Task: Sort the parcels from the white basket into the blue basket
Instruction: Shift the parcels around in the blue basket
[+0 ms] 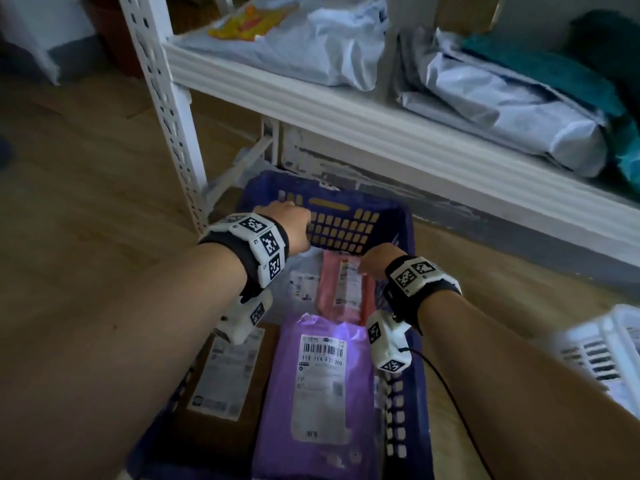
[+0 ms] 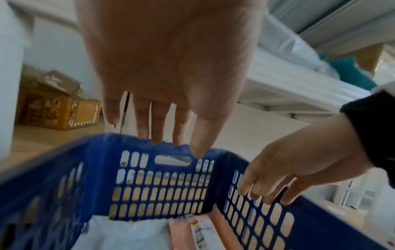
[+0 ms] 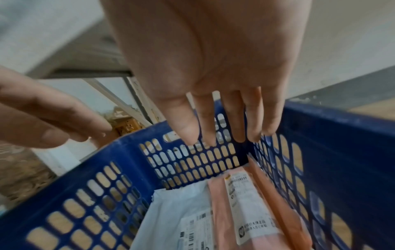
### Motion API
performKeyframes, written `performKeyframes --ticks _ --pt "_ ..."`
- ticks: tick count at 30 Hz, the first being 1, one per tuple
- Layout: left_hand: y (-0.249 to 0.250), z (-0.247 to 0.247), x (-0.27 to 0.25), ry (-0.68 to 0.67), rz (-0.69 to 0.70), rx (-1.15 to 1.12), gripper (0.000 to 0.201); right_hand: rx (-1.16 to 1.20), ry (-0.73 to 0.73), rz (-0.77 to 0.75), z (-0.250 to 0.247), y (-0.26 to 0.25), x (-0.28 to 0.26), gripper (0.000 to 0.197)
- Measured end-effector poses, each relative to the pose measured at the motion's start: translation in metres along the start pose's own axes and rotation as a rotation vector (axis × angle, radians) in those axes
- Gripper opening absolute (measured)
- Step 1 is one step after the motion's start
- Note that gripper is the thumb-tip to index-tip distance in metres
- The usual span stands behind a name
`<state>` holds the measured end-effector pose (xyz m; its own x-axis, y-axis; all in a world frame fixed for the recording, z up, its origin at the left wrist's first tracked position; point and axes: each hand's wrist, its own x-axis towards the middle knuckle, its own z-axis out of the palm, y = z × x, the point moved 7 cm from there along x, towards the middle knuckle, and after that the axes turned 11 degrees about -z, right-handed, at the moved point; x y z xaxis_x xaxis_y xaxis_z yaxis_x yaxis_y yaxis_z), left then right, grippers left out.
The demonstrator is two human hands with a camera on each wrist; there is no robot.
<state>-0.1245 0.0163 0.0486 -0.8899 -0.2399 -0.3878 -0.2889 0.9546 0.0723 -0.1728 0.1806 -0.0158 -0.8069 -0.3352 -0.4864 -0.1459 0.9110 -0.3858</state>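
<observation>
Head view: blue perforated plastic basket on the floor holds a purple mailer parcel, a pink parcel and a brown cardboard parcel; white slotted basket lies right. Left wrist view: left hand, fingers straight, slightly spread, empty, above the far rim. Right wrist view: right hand, fingers extended, empty.

Baskets: 2, i.e. 1 blue basket and 1 white basket, the latter only partly in view at the right edge. Parcels inside the blue one: 4, namely 1 purple parcel, 1 pink parcel, 1 white parcel, 1 brown parcel. Hands: 2, left hand and right hand. Bags on the shelf: approx. 3 pale ones plus 1 teal, though the pile overlaps and is hard to separate.
</observation>
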Motion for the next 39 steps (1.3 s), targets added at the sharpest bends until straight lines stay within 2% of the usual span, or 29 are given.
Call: performKeyframes --ticks 4,9,14,18,22,26,28,32,33,35,37,39 --pt "0.012 0.043 0.048 -0.124 -0.003 0.020 0.041 0.072 -0.079 0.083 0.024 0.031 0.044 0.047" --pt "0.025 0.079 0.080 -0.244 0.032 -0.014 0.042 0.122 -0.117 0.232 0.048 0.059 0.073 0.071" --pt "0.024 0.118 0.103 -0.341 0.004 -0.045 0.044 0.284 -0.064 0.309 0.066 0.074 0.094 0.069" --pt "0.019 0.138 0.115 -0.367 -0.011 -0.080 0.041 0.411 -0.035 0.358 0.076 0.079 0.103 0.063" --pt "0.016 0.147 0.118 -0.390 -0.001 -0.114 0.038 0.455 -0.049 0.370 0.084 0.086 0.102 0.071" --pt "0.016 0.158 0.118 -0.446 0.011 -0.127 0.027 0.519 -0.092 0.414 0.102 0.092 0.099 0.059" --pt "0.017 0.161 0.119 -0.459 0.023 -0.140 0.035 0.563 -0.128 0.388 0.111 0.088 0.103 0.052" --pt "0.020 0.161 0.126 -0.449 0.032 -0.195 0.038 0.672 -0.150 0.328 0.119 0.085 0.115 0.055" --pt "0.021 0.162 0.127 -0.460 0.031 -0.195 0.038 0.708 -0.132 0.341 0.119 0.088 0.115 0.048" --pt "0.023 0.165 0.128 -0.474 0.035 -0.180 0.039 0.793 -0.086 0.403 0.121 0.097 0.115 0.019" --pt "0.024 0.166 0.129 -0.475 0.043 -0.169 0.040 0.828 -0.096 0.438 0.123 0.101 0.116 0.016" --pt "0.026 0.167 0.129 -0.476 0.042 -0.168 0.040 0.848 -0.171 0.443 0.131 0.096 0.115 0.013"
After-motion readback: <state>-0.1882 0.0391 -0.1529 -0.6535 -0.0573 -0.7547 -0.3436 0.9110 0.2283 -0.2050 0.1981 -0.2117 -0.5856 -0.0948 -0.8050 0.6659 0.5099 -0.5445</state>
